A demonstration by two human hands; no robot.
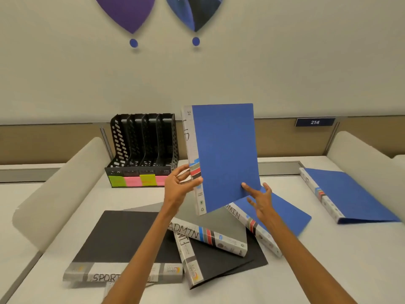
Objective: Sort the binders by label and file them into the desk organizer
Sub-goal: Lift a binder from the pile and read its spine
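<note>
The worktop [328,270] carries a binder pile [166,240]. Right of the organizer [142,148], a blue binder [225,154] stands upright, spine readable: left hand [177,187] grips it, right hand [260,200] steadies it, fingers spread.

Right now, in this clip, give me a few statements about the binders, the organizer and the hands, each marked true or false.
1. The left hand holds the upright blue binder by its spine. True.
2. The desk organizer already holds two binders. False: its slots show no binders.
3. The grey binder on the pile has ADMIN on its spine. True.
4. The right hand has a closed grip around a black binder. False: its fingers are spread against the upright blue binder's cover.
5. Another blue binder lies flat at the far right. True.
</note>
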